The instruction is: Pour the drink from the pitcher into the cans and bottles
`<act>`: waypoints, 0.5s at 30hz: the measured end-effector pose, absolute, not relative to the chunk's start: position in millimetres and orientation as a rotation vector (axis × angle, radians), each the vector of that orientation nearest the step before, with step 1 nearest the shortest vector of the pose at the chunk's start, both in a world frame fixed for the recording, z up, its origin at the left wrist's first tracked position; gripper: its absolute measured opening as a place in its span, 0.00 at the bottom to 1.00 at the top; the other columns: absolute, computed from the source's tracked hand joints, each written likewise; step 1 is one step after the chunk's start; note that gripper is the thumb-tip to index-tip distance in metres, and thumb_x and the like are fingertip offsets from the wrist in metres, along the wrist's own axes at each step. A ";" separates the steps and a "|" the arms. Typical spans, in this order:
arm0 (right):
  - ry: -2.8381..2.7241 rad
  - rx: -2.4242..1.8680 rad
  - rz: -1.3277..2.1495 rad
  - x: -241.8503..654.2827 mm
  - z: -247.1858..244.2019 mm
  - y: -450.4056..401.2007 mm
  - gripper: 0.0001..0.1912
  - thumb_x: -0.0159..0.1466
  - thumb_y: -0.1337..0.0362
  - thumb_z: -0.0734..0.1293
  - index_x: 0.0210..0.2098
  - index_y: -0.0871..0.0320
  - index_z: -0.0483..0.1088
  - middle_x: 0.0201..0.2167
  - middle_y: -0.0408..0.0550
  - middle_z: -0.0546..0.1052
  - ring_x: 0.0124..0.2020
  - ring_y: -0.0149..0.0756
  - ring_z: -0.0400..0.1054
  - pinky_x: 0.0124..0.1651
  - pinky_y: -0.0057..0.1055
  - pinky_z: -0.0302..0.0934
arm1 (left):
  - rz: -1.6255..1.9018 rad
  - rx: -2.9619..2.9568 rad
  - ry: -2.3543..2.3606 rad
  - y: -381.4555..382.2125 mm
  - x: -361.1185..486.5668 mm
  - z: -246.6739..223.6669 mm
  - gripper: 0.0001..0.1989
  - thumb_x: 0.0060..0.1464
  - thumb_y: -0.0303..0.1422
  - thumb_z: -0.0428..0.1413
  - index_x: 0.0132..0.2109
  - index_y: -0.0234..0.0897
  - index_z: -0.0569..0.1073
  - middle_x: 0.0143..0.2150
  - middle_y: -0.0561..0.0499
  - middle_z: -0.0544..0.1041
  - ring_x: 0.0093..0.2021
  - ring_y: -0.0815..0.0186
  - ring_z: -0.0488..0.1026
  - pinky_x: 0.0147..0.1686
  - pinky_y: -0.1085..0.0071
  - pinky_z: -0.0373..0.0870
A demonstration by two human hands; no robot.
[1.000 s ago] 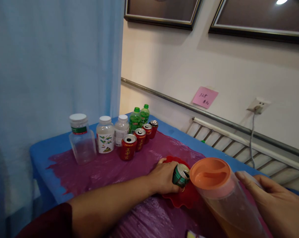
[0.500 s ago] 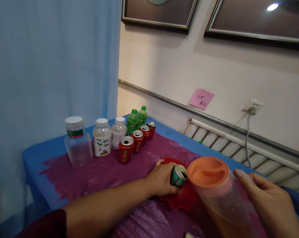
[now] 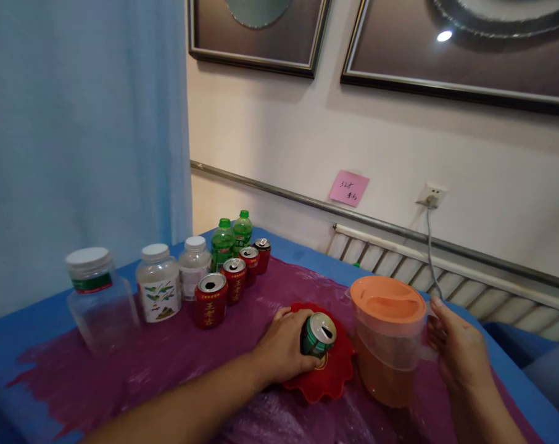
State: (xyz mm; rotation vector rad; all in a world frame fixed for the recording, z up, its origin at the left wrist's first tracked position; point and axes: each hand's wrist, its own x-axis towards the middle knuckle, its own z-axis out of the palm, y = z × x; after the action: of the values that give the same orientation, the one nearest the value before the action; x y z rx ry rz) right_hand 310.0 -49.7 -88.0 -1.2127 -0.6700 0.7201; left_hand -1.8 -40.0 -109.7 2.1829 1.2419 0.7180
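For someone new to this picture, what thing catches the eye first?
Probably the orange-lidded pitcher, its handle in the right hand. Beside it, the left hand grips an open green can over a bright red scalloped dish.

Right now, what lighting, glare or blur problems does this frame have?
Head view: dim overall, with a white glare spot on the right framed picture and sheen on the purple sheet; writing on the pink note is soft; the large jar at far left leans outward, probably lens distortion.
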 end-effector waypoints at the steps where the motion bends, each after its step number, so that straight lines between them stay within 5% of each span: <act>1: -0.636 -1.193 0.743 310.4 -87.2 -47.5 0.28 0.50 0.46 0.77 0.19 0.55 0.57 0.14 0.32 0.54 0.16 0.23 0.45 0.17 0.24 0.41 | 0.717 2.183 1.240 -39.8 -2.1 -109.1 0.32 0.38 0.37 0.70 0.53 0.44 0.72 0.52 0.50 0.79 0.55 0.52 0.73 0.67 0.52 0.51; 8: -0.564 -1.166 0.740 318.4 -86.4 -39.3 0.29 0.58 0.44 0.70 0.16 0.56 0.57 0.10 0.33 0.55 0.12 0.22 0.46 0.16 0.23 0.41 | 0.686 2.179 1.261 -37.1 -1.7 -107.5 0.34 0.39 0.34 0.70 0.55 0.44 0.71 0.56 0.49 0.78 0.59 0.50 0.71 0.69 0.48 0.47; 15: -0.466 -1.183 0.573 324.1 -86.7 -34.3 0.18 0.56 0.51 0.66 0.18 0.54 0.59 0.12 0.35 0.61 0.14 0.26 0.51 0.17 0.25 0.45 | 0.660 2.220 1.286 -34.9 -0.5 -105.3 0.34 0.39 0.31 0.68 0.56 0.44 0.71 0.57 0.49 0.78 0.61 0.49 0.71 0.69 0.49 0.49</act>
State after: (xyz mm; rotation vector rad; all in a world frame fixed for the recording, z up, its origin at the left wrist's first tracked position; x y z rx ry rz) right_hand 324.1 -34.3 -86.7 -1.1828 -0.4658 0.5732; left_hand -0.5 -34.9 -105.3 2.2203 1.2855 0.6599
